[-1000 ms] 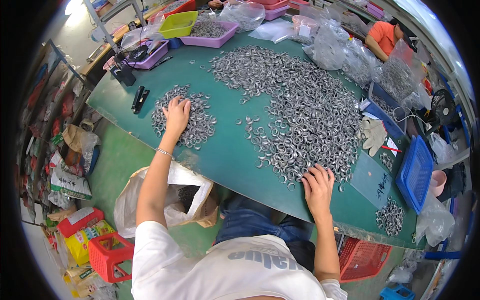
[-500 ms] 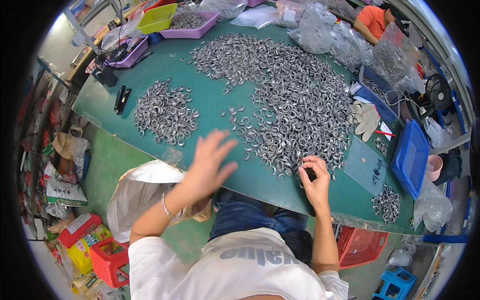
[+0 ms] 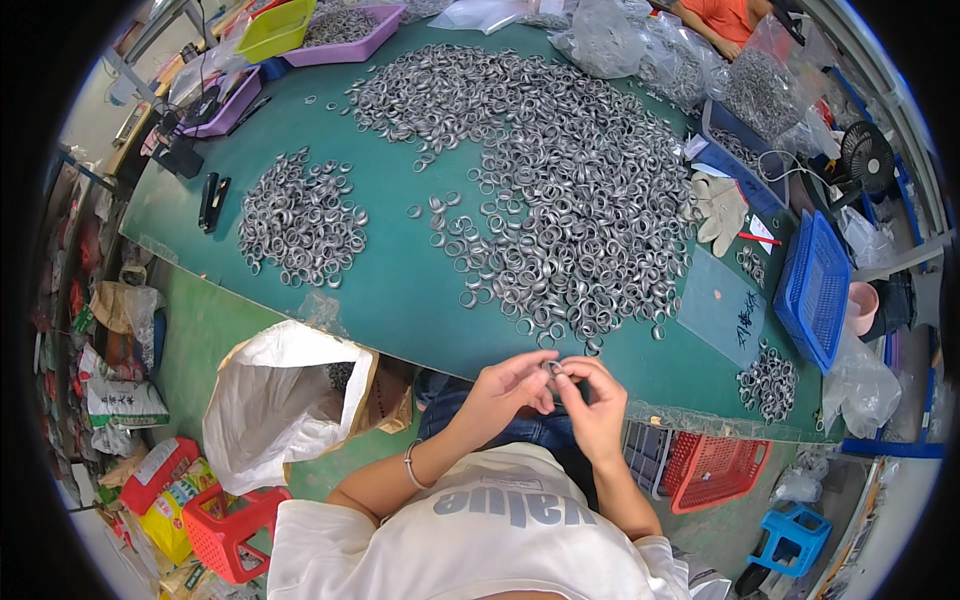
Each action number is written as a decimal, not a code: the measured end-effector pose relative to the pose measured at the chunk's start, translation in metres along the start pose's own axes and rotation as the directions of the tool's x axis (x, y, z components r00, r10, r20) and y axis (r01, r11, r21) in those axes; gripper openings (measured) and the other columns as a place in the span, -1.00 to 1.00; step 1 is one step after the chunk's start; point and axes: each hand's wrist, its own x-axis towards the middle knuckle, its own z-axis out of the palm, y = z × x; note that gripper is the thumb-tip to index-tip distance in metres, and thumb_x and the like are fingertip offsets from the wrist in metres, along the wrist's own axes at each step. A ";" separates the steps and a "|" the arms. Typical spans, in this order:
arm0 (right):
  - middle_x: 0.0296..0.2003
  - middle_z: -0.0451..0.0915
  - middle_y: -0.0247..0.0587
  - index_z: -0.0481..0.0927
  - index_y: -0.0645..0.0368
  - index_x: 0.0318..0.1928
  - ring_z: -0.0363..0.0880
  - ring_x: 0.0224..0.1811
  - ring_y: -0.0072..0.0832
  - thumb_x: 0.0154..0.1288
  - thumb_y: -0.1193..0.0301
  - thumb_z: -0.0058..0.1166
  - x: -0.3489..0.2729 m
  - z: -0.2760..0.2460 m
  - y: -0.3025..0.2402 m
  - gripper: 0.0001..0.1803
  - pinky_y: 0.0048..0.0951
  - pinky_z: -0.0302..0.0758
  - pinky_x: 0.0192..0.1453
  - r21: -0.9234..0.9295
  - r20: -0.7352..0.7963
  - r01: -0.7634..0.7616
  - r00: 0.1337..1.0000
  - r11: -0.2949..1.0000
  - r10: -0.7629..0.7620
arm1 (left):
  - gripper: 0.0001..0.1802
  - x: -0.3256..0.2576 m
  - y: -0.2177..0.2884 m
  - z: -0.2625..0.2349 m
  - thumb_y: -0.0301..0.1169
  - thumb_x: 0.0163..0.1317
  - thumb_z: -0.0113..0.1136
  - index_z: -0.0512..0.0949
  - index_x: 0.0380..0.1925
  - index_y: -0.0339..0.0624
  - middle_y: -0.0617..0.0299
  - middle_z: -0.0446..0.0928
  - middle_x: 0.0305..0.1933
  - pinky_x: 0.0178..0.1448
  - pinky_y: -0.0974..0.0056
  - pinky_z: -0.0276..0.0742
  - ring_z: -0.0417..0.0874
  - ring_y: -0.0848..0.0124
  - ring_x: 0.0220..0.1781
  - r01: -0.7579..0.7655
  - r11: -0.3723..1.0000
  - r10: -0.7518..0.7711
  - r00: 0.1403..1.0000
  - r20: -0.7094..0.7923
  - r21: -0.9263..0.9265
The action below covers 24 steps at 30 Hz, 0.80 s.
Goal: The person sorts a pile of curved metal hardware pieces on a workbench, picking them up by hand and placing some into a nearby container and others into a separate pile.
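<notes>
Close to the table's front edge, my two hands meet at a small grey metal ring (image 3: 551, 369). My right hand (image 3: 596, 400) pinches it between thumb and fingertips. My left hand (image 3: 508, 392), fingers curled, grips it from the other side; the fingers partly hide it. Beyond my hands, a big pile of like metal rings (image 3: 590, 190) spreads over the green table (image 3: 400, 310). A smaller heap of rings (image 3: 300, 220) lies to the left, and another small heap (image 3: 768, 385) at the right edge.
An open white sack (image 3: 285, 400) stands below the table's front edge at left. To the right are a work glove (image 3: 720, 212), a red pen (image 3: 760, 239), blue baskets (image 3: 815, 290) and a fan (image 3: 867, 157). A co-worker in orange (image 3: 715, 20) is at the far right.
My left hand has swung right from over the table to meet my right hand. The right hand has drawn back from the pile with a ring. The view has shifted slightly.
</notes>
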 end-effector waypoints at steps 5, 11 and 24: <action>-0.35 0.58 -0.15 0.59 0.30 -0.38 0.51 -0.27 -0.26 -0.03 0.65 0.15 0.012 -0.005 -0.011 -0.87 -0.34 0.41 -0.10 -0.386 0.142 0.396 0.918 0.834 -0.370 | -0.62 0.011 -0.016 -0.008 -0.32 0.37 -0.05 0.36 0.05 -0.40 0.16 0.52 -0.28 -0.09 0.39 0.54 0.56 0.49 -0.24 0.060 0.982 -0.054 0.998 0.040 -0.179; -0.34 0.53 -0.20 0.59 0.24 -0.36 0.45 -0.24 -0.25 -0.02 0.59 0.20 0.041 -0.029 0.017 -0.86 -0.32 0.31 -0.09 -0.676 -0.140 0.180 0.921 0.715 -0.364 | -0.74 0.009 -0.020 -0.010 -0.44 0.34 -0.08 0.42 -0.05 -0.36 0.11 0.52 -0.28 -0.22 0.38 0.47 0.52 0.44 -0.32 0.032 0.922 -0.050 0.998 -0.036 -0.385; -0.34 0.61 -0.20 0.60 0.33 -0.29 0.49 -0.38 -0.58 0.20 0.56 0.10 0.022 -0.035 0.028 -0.91 -0.58 0.41 -0.22 0.486 -0.092 -0.236 0.944 0.841 0.318 | -0.69 0.011 -0.020 -0.004 -0.55 0.26 -0.02 0.40 0.02 -0.29 0.29 0.41 -0.31 -0.31 0.46 0.37 0.38 0.56 -0.41 -0.042 0.995 0.042 0.999 0.002 -0.091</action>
